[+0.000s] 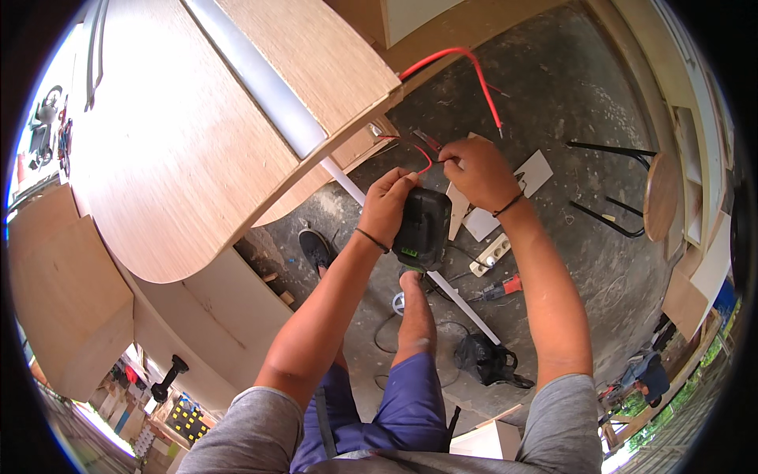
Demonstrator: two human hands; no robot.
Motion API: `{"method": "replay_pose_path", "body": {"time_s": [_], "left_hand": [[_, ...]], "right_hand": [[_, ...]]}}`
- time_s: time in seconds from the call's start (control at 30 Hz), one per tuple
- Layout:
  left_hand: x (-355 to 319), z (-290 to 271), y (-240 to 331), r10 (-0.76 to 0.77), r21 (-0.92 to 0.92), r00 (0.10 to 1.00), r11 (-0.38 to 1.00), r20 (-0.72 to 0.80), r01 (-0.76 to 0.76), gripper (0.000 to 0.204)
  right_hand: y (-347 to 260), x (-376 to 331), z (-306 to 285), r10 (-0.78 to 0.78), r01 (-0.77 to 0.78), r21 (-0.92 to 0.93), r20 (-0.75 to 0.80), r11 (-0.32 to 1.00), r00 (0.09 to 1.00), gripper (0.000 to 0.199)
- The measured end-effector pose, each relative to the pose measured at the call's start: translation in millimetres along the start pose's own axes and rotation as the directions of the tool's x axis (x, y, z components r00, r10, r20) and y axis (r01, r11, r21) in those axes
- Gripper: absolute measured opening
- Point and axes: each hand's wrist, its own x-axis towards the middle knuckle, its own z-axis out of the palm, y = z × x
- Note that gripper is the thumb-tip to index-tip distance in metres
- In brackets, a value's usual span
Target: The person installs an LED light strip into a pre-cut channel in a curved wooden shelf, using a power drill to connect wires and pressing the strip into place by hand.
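Observation:
My left hand [385, 207] is closed, its fingertips pinching a thin red wire [428, 156] that loops from under the wooden tabletop [181, 150]. Right beside those fingers is a black box-shaped device [425, 225] with a small green part; whether the hand also supports it, I cannot tell. Just to the right, my right hand [483, 170] is closed in a pinch on a thin dark wire [437, 162], mostly hidden by the fingers. Beyond both hands, a thick red cable [454, 52] curves out from the tabletop's edge and hangs with a bare metal end.
Below lie a white power strip [491, 254], a red-and-grey power tool [499, 288], white board offcuts [534, 172], a long white strip [466, 306] and a black plastic bag [483, 357]. A stool [660, 196] lies tipped over at the right. Wooden panels [71, 284] stand at the left.

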Motion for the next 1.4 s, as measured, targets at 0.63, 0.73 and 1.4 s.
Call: {"method": "replay_pose_path", "body": {"time_s": [0.63,0.73,1.4], "left_hand": [[7,-3,-6,0.011,0.318,0.987,0.947,-0.158,0.041,0.056],[14,-4,-8,0.036,0.352,0.986,0.936,-0.164,0.024,0.062],[45,-14,-8,-0.352,0.039,0.932,0.933,-0.09,0.357,0.081]], "right_hand": [[-3,12,13,0.17,-0.292,0.55,0.262,0.782,0.95,0.021],[-8,15,7,0.196,-0.318,0.497,0.282,0.807,0.939,0.023],[-14,11,19,0.128,-0.242,0.549,0.237,0.8,0.963,0.021]]}}
